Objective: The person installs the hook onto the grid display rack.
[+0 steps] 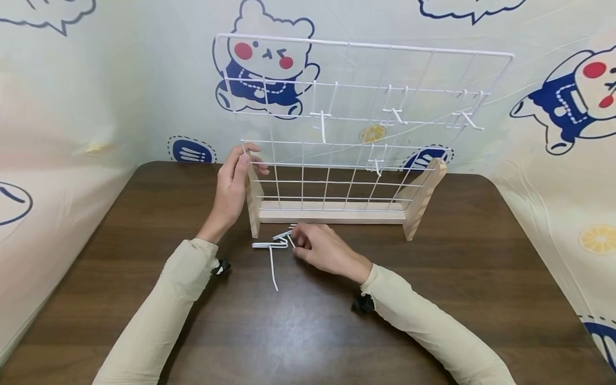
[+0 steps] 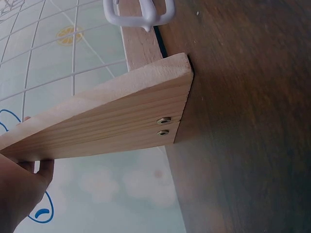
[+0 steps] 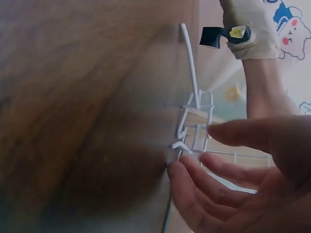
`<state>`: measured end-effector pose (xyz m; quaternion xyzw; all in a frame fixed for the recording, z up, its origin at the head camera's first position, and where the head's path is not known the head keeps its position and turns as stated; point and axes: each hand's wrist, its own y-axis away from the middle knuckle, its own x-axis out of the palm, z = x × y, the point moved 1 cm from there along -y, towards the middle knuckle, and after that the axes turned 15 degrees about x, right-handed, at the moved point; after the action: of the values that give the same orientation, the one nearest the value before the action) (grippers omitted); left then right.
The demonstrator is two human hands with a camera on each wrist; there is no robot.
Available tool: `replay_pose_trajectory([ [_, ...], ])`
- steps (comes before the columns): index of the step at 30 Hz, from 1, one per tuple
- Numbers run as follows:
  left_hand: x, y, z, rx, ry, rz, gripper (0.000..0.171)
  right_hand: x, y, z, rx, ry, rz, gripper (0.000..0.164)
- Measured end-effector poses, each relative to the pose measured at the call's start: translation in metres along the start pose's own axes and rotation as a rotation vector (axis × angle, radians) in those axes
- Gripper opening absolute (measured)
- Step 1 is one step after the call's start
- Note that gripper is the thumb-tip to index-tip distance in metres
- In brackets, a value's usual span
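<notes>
A white wire grid rack stands upright between two light wooden side legs. My left hand holds the upper part of its left leg, thumb in front and fingers behind. Down on the table, my right hand has its thumb and fingers curled about a white wire hook, partly hidden by the fingers. Beside that lies another white hook, its long prong toward the front; in the right wrist view its prong points up. Exact fingertip contact on the gripped hook is hard to see.
Several white hooks hang on the grid, one a long-pronged hook and one lower down. A wooden crossbar joins the legs. The dark wooden table meets a patterned cloth backdrop behind.
</notes>
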<state>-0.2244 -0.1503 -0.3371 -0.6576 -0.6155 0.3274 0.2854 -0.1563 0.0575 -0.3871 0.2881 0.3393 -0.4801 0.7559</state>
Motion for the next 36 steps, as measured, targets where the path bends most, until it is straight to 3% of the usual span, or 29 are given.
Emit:
replay_pose_trajectory([
  [4,-0.003,0.0,0.016,0.009,0.004,-0.001,0.035,0.004,-0.002,-0.002,0.02,0.094,0.077,0.033],
  [7,-0.003,0.0,0.021,0.02,0.012,0.001,0.035,0.007,-0.002,-0.001,0.032,0.156,0.081,0.034],
  [16,0.0,-0.001,0.02,0.027,0.021,-0.001,0.035,0.014,0.002,0.003,0.029,0.254,-0.027,0.022],
  [21,0.003,-0.003,0.008,0.027,0.018,0.001,0.034,0.015,0.002,0.001,0.049,0.267,-0.063,0.009],
  [25,0.005,-0.003,-0.001,0.027,0.015,0.002,0.034,0.013,0.001,-0.001,0.096,0.259,-0.027,0.018],
  [31,-0.002,0.001,0.015,0.011,0.032,-0.004,0.033,0.008,0.001,-0.006,0.137,0.243,0.043,0.037],
  [36,-0.005,0.004,0.021,0.007,0.026,0.004,0.034,0.003,0.004,-0.011,0.145,0.246,0.054,0.035],
])
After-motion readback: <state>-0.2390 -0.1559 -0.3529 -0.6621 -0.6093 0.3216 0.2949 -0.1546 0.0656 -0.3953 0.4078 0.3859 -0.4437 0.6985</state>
